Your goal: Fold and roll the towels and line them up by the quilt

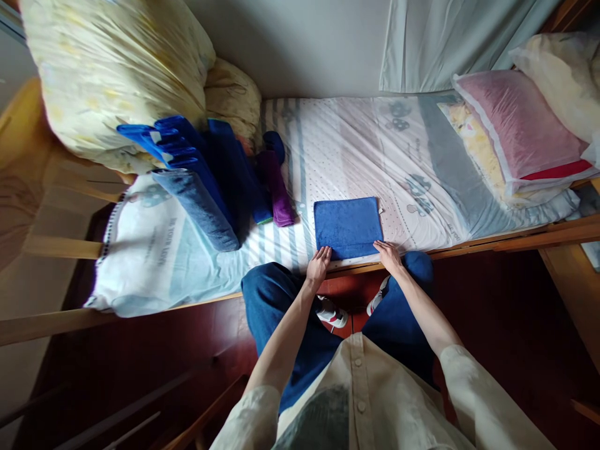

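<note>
A small blue towel [347,224] lies flat on the bed near its front edge, with a narrow folded strip along the near side and a white tag at its right edge. Gripping its near left corner is my left hand [319,265], fingers closed together. At the near right corner, my right hand [388,256] pinches the cloth. Left of the towel are several rolled or folded towels: a grey-blue rolled towel [197,209], a purple towel [275,190], a dark blue towel [239,169] and bright blue towels [173,140].
The bed [342,137] has a patterned sheet and a wooden front rail [497,245]. A large yellow bedding bundle [122,75] rests at the left. Pink pillow [529,122] and other bedding lie at the right. A pale curtain [431,47] hangs behind.
</note>
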`<state>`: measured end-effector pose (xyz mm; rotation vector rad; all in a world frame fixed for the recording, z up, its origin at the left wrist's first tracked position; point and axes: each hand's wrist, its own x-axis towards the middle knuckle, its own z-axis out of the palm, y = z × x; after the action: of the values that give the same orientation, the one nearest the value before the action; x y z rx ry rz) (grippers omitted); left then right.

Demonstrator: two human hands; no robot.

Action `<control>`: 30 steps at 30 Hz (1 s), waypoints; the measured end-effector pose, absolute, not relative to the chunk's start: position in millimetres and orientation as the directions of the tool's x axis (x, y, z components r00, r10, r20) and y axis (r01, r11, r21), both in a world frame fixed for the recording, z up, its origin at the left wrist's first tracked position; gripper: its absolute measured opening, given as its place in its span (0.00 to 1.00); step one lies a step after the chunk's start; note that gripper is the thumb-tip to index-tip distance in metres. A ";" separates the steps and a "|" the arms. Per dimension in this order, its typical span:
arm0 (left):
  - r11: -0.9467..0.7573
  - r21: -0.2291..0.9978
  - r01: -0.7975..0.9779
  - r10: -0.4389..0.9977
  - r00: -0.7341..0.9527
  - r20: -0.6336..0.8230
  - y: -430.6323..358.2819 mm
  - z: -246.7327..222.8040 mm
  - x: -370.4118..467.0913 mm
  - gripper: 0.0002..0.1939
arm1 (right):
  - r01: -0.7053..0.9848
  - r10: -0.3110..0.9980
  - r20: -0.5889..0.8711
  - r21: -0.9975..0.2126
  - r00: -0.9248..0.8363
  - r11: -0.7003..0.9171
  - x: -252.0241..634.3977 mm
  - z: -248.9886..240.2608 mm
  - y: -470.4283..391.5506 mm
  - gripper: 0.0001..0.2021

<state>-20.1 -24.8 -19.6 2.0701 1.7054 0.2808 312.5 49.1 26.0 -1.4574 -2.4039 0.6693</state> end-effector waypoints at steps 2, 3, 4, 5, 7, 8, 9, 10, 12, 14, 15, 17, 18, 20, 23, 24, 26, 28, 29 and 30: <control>-0.135 0.455 0.880 0.962 0.226 -0.152 -20.9 -18.8 -23.2 0.32 | 0.771 0.886 -0.050 -0.516 -0.462 0.373 314.8 28.9 55.6 0.27; -0.135 0.458 0.879 0.959 0.232 -0.163 -19.2 -17.8 -24.8 0.33 | 0.767 0.883 -0.064 -0.527 -0.465 0.365 316.4 30.6 58.7 0.27; -0.137 0.465 0.875 0.956 0.240 -0.168 -17.8 -16.3 -26.4 0.33 | 0.759 0.879 -0.077 -0.543 -0.471 0.359 318.2 32.4 61.2 0.26; -0.139 0.478 0.867 0.954 0.247 -0.170 -17.0 -14.4 -27.7 0.33 | 0.748 0.874 -0.089 -0.563 -0.478 0.351 320.2 34.3 63.1 0.25; -0.127 0.526 0.841 0.953 0.250 -0.169 -17.3 -9.2 -29.4 0.32 | 0.725 0.867 -0.111 -0.605 -0.487 0.329 324.6 38.2 63.8 0.24; -0.105 0.558 0.823 0.956 0.239 -0.172 -18.3 -5.9 -30.0 0.32 | 0.715 0.865 -0.121 -0.624 -0.487 0.316 326.9 40.2 62.8 0.23; -0.071 0.594 0.801 0.959 0.218 -0.179 -19.6 -2.2 -30.3 0.30 | 0.706 0.865 -0.129 -0.641 -0.485 0.301 329.0 42.3 61.2 0.23; -0.030 0.628 0.778 0.963 0.190 -0.190 -21.2 1.7 -30.8 0.30 | 0.699 0.866 -0.135 -0.656 -0.482 0.287 331.0 44.5 59.4 0.23; 0.040 0.675 0.737 0.967 0.140 -0.211 -23.8 10.1 -32.2 0.28 | 0.686 0.870 -0.146 -0.682 -0.470 0.256 334.1 48.6 56.4 0.23; 0.090 0.701 0.708 0.971 0.095 -0.220 -24.7 18.3 -34.4 0.27 | 0.674 0.880 -0.156 -0.706 -0.449 0.219 335.6 51.6 56.2 0.21; 0.116 0.709 0.695 0.973 0.066 -0.223 -24.4 22.0 -35.6 0.26 | 0.667 0.887 -0.157 -0.717 -0.435 0.200 335.6 52.3 57.2 0.19; 0.191 0.724 0.663 0.972 -0.023 -0.235 -22.5 28.2 -37.2 0.22 | 0.656 0.909 -0.147 -0.737 -0.391 0.163 334.6 51.9 60.6 0.15; 0.232 0.730 0.643 0.967 -0.072 -0.243 -21.2 30.7 -37.4 0.20 | 0.652 0.920 -0.139 -0.744 -0.367 0.148 333.9 50.9 62.5 0.13; 0.290 0.736 0.611 0.956 -0.147 -0.254 -18.4 34.4 -36.4 0.18 | 0.648 0.936 -0.126 -0.751 -0.329 0.127 332.4 48.0 65.3 0.12; 0.334 0.722 0.606 0.942 -0.203 -0.266 -14.2 37.4 -33.2 0.16 | 0.642 0.945 -0.122 -0.759 -0.303 0.108 331.7 43.3 66.8 0.11; 0.347 0.709 0.614 0.938 -0.215 -0.273 -12.8 37.9 -32.2 0.15 | 0.637 0.948 -0.119 -0.764 -0.297 0.103 331.9 42.0 66.9 0.11; 0.367 0.684 0.631 0.930 -0.235 -0.283 -10.4 38.3 -30.7 0.13 | 0.626 0.954 -0.110 -0.774 -0.279 0.093 333.0 39.5 67.1 0.11; 0.380 0.669 0.639 0.925 -0.250 -0.287 -9.0 37.9 -30.0 0.13 | 0.625 0.961 -0.109 -0.777 -0.253 0.077 334.3 36.6 67.8 0.12; 0.389 0.662 0.641 0.921 -0.259 -0.290 -8.8 37.5 -29.9 0.13 | 0.628 0.965 -0.112 -0.775 -0.239 0.065 334.9 34.8 68.2 0.12; 0.400 0.654 0.642 0.916 -0.271 -0.295 -8.9 36.9 -29.8 0.13 | 0.633 0.967 -0.119 -0.772 -0.225 0.053 335.3 32.8 68.5 0.12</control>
<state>-29.8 -8.9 36.9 1.3253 2.0139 0.5452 335.3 68.5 32.8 -1.5998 -1.9016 1.0215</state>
